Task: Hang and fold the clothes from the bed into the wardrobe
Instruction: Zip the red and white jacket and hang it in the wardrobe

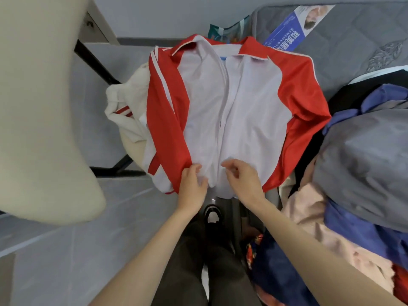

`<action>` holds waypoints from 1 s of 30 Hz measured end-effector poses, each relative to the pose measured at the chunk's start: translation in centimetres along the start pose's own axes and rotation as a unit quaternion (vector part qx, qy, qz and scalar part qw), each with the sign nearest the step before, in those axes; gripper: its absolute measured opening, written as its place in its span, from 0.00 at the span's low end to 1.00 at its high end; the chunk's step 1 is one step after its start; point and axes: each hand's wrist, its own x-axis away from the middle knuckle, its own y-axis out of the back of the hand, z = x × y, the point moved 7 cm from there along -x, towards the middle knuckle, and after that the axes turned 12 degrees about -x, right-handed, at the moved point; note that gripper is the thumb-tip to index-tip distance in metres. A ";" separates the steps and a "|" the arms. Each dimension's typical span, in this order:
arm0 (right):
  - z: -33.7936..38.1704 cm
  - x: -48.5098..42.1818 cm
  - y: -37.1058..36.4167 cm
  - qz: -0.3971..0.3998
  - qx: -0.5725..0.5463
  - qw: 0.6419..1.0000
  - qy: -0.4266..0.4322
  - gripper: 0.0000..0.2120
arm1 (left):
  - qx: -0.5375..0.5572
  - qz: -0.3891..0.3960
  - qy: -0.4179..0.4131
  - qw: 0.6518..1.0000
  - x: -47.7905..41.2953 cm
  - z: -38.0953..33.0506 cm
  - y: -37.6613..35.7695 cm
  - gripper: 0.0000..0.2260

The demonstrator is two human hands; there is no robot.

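A red and white zip jacket (238,102) lies spread out flat, front up, collar away from me, its left sleeve folded across the body. My left hand (192,184) pinches the white fabric at the bottom hem, left of the zip. My right hand (242,180) is just right of the zip at the hem, fingers curled with the thumb and forefinger close to the cloth; I cannot tell whether it grips fabric. A pile of other clothes (357,164) in grey, blue, pink and black lies on the bed to the right.
A cream garment with red stripes (123,111) lies under the jacket's left side. A cream cushioned form (44,107) fills the left. Grey tiled floor (77,250) lies below. A grey mattress (353,36) with a blue label stands behind. My dark trousers and shoe (212,217) show underneath.
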 end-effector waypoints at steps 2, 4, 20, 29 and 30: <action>0.7 0.1 -0.4 -0.005 0.015 0.996 0.082 0.12 | -0.011 -0.042 -0.020 0.999 0.2 0.4 -0.4 0.18; 1.0 -0.2 -1.0 -0.003 0.039 0.991 0.131 0.12 | -0.027 -0.078 -0.031 0.996 -0.1 0.6 -0.8 0.17; 0.1 -4.4 -3.0 -0.055 0.390 0.914 0.095 0.13 | -0.109 -0.093 -0.088 0.986 0.1 1.6 -0.4 0.10; 0.1 -3.4 -2.9 0.005 0.324 0.945 0.052 0.09 | -0.043 -0.099 -0.100 0.989 2.9 0.8 1.6 0.09; -0.2 -2.8 -1.9 0.002 0.256 0.966 0.034 0.06 | -0.030 -0.102 -0.106 0.989 3.3 0.5 2.1 0.07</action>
